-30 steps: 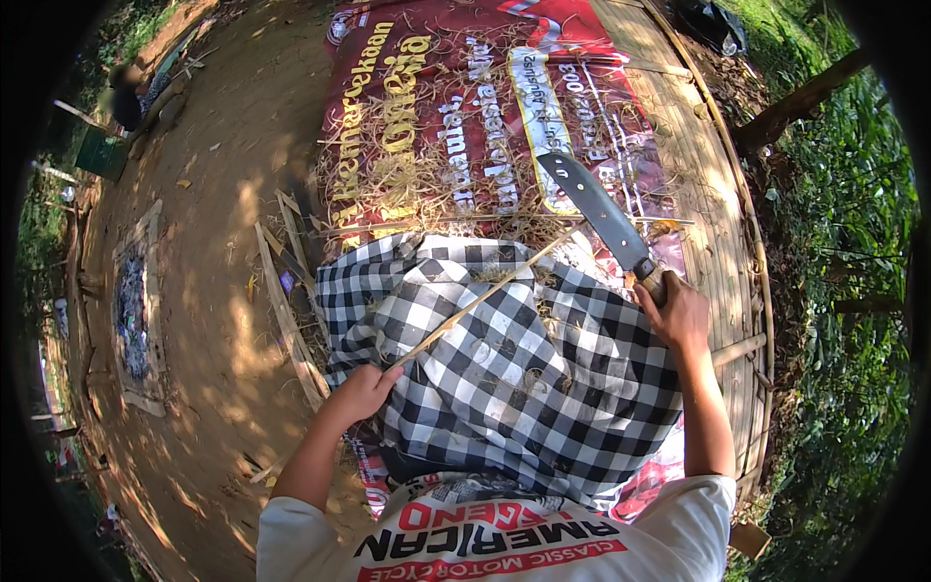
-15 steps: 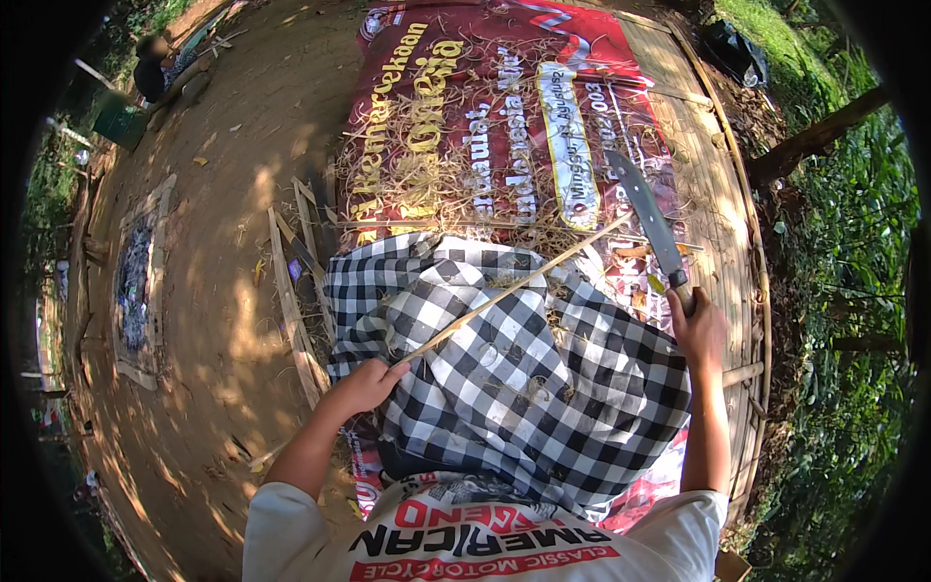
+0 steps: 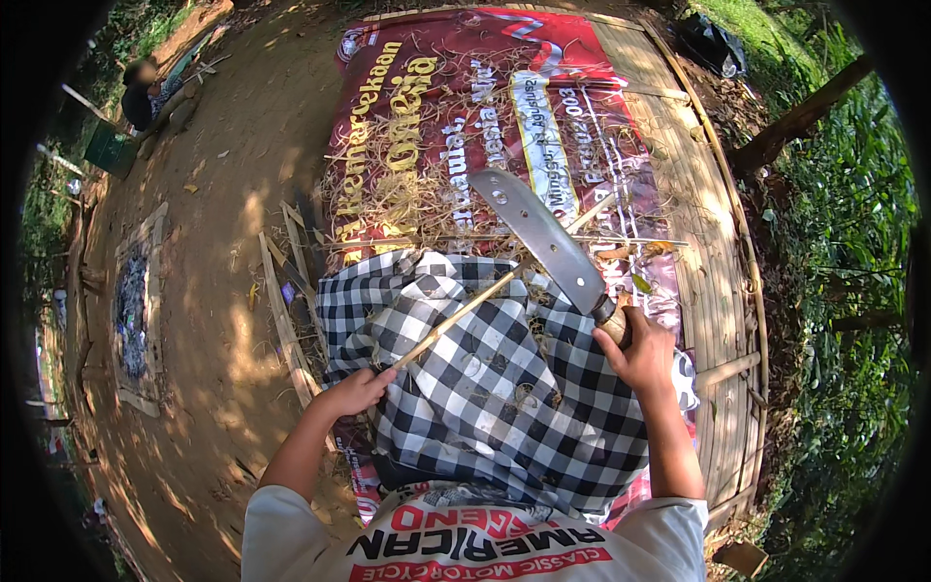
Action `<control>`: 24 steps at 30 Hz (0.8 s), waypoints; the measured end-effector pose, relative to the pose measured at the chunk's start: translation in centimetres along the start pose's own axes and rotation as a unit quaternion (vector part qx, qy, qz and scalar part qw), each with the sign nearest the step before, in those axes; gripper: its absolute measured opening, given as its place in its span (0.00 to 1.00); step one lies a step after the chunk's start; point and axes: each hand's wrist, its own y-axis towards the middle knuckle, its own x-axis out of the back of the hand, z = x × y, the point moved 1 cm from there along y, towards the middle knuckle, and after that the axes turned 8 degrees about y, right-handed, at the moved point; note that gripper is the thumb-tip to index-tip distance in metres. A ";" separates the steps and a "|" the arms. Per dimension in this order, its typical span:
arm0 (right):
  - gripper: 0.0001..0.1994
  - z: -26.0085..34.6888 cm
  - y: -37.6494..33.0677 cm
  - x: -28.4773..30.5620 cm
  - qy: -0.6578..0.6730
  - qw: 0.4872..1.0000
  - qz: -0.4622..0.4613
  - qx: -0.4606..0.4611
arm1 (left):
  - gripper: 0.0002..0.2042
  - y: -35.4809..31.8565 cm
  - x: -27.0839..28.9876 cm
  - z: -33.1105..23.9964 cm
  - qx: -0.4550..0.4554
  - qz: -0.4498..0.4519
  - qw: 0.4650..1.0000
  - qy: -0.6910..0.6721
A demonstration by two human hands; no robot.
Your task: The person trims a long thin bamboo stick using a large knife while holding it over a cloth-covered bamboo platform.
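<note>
My left hand (image 3: 359,390) is closed round the near end of a thin bamboo strip (image 3: 456,316). The strip slants up and to the right over the black-and-white checked cloth (image 3: 485,388) on my lap. In my right hand (image 3: 640,351) is the wooden handle of a machete (image 3: 548,241), its broad dark blade pointing up and to the left. The blade crosses over the strip, hiding part of it; whether they touch I cannot tell. The strip's far end shows beyond the blade, above the red printed banner (image 3: 378,145).
Fibrous shavings lie scattered over the banner, on a bamboo platform (image 3: 703,184). Wooden slats (image 3: 281,310) lie at its left side. On the dirt ground is a framed pit (image 3: 136,301). A person (image 3: 145,92) sits at the far left. A black bag (image 3: 713,44) lies far right.
My right hand has moved left and slightly down. The machete blade has swung leftward, from beyond the strip's far end to across its middle. My left hand still grips the strip.
</note>
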 end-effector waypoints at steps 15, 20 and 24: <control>0.19 -7.6 3.3 -0.8 0.239 0.916 -0.244 -0.212 | 0.23 1.8 0.9 1.1 0.033 0.113 0.975 -0.189; 0.16 -5.9 3.1 -0.7 0.245 0.928 -0.214 -0.179 | 0.28 1.5 1.2 0.9 0.061 0.138 0.971 -0.184; 0.17 -4.1 2.7 -2.0 0.173 0.961 -0.197 -0.088 | 0.29 1.4 1.2 1.0 0.049 0.135 0.972 -0.185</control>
